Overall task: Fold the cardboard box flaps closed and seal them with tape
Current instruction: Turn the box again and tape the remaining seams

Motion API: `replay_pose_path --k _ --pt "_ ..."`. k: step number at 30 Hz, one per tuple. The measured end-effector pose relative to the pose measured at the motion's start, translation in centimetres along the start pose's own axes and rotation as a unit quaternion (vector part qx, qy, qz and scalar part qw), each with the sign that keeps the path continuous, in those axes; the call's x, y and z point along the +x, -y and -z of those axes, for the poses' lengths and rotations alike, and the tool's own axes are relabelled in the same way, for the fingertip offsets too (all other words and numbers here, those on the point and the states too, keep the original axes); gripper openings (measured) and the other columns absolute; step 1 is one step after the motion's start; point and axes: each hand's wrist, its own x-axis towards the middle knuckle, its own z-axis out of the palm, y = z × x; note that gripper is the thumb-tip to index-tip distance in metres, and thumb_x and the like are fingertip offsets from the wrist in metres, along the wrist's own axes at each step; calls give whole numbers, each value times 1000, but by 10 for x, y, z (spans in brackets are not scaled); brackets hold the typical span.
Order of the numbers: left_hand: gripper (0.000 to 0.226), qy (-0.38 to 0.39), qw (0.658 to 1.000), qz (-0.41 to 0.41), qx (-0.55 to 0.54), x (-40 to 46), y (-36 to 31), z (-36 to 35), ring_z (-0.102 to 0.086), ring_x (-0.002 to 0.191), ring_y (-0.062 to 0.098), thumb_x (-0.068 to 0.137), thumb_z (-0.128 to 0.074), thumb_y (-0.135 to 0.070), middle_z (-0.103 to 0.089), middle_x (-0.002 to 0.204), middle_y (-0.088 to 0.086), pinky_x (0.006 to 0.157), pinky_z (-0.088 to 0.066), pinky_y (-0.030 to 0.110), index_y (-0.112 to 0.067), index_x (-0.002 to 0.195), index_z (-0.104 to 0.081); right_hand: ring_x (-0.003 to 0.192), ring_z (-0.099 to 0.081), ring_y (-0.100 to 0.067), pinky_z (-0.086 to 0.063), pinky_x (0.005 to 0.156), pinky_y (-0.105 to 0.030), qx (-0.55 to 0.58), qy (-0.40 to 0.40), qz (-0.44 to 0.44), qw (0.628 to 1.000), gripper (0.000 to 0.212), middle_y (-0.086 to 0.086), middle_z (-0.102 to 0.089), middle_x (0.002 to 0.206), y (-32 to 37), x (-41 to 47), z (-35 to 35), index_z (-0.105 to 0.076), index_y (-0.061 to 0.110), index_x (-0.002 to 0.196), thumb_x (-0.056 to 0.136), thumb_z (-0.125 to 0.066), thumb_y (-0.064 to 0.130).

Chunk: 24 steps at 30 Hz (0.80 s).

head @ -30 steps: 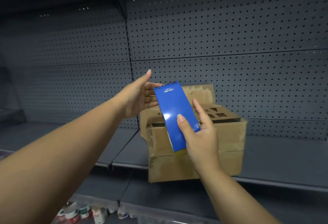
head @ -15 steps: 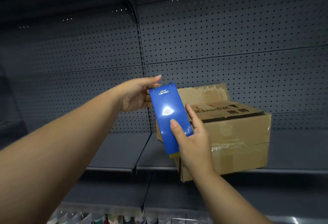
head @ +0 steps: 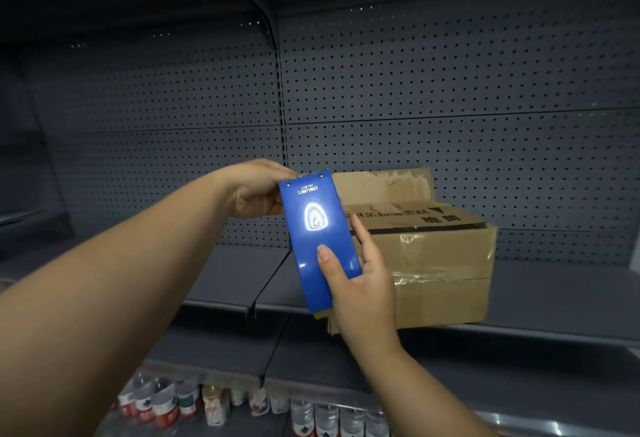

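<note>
A blue metal tape dispenser [head: 317,229] is held upright in front of me, a bright light spot on its face. My right hand [head: 363,284] grips its lower part, thumb on the front. My left hand [head: 254,191] curls round its top left edge, fingers behind it. Behind the dispenser a brown cardboard box [head: 433,263] stands on the shelf. Its near flaps lie down, the far flap [head: 384,182] stands up, and clear tape runs round its side.
The grey metal shelf [head: 554,294] carries the box at its front edge; pegboard backing rises behind. Below, a lower shelf holds several small bottles [head: 214,402] with coloured labels. A dark bracket [head: 256,4] slopes down from the shelf above.
The dispenser stays in both hands. My left fingers have curled tighter round its top. The view has swung left, so the box now sits further right in the frame.
</note>
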Motion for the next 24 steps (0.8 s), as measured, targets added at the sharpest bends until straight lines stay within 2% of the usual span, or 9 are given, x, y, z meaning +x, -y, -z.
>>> replay_pose_path --k 2,3,5,8,11,14,16,19,24 --pt "21 -7 999 17 -28 -9 0 -9 -66 61 11 92 -53 -25 -69 72 3 65 -55 24 -8 85 -63 92 -63 8 -50 77 -13 4 6 -6 1000 61 23 -63 109 1 -7 8 -44 33 134 80 -70 29" --pt "27 -17 999 27 -30 -12 2 -12 -66 63 12 92 -53 -33 -68 75 4 67 -54 25 -9 86 -62 93 -64 5 -51 80 -17 4 13 -12 1000 58 19 -64 110 1 -12 11 -44 40 129 76 -69 34" --pt "34 -47 998 38 -25 -19 8 -21 -65 59 11 93 -49 -40 -66 73 4 64 -53 24 -9 82 -58 96 -64 2 -52 84 -22 1 28 -21 999 47 14 -66 113 2 -22 18 -43 54 111 72 -64 39" --pt "36 -64 994 56 -66 -28 18 -35 -63 52 11 93 -47 -43 -64 64 2 57 -53 21 -11 79 -56 95 -64 2 -52 82 -20 0 39 -23 999 40 16 -66 111 3 -37 28 -43 57 103 72 -63 40" --pt "25 -19 995 64 -75 -39 24 -45 -64 53 9 94 -50 -26 -66 61 -1 56 -53 19 -11 76 -60 93 -65 2 -51 77 -15 -1 43 -38 998 41 15 -66 110 3 -50 39 -42 59 102 74 -65 38" --pt "20 6 998 60 6 -41 32 -51 -64 52 6 90 -49 0 -68 58 -1 53 -53 17 -5 78 -64 90 -65 1 -49 70 -10 -5 42 -61 997 49 7 -68 109 -2 -60 47 -40 56 111 82 -69 28" --pt "19 0 997 63 35 -38 38 -53 -63 50 6 88 -52 3 -68 57 -1 52 -52 17 -5 77 -65 88 -64 5 -48 68 -7 -5 37 -78 996 56 11 -68 106 -7 -64 49 -40 47 124 81 -69 27" --pt "18 -25 997 66 35 -31 46 -54 -61 52 9 88 -54 1 -67 58 0 54 -53 17 -8 78 -66 86 -58 19 -47 68 -5 -12 29 -100 994 55 31 -58 101 -14 -67 47 -40 48 117 76 -73 29" --pt "19 -51 996 50 45 -20 57 -51 -60 47 4 90 -54 -1 -66 54 -4 49 -50 14 -9 75 -63 91 -64 2 -52 75 -18 -24 6 -133 991 44 18 -68 101 -32 -68 29 -58 34 118 76 -71 37"
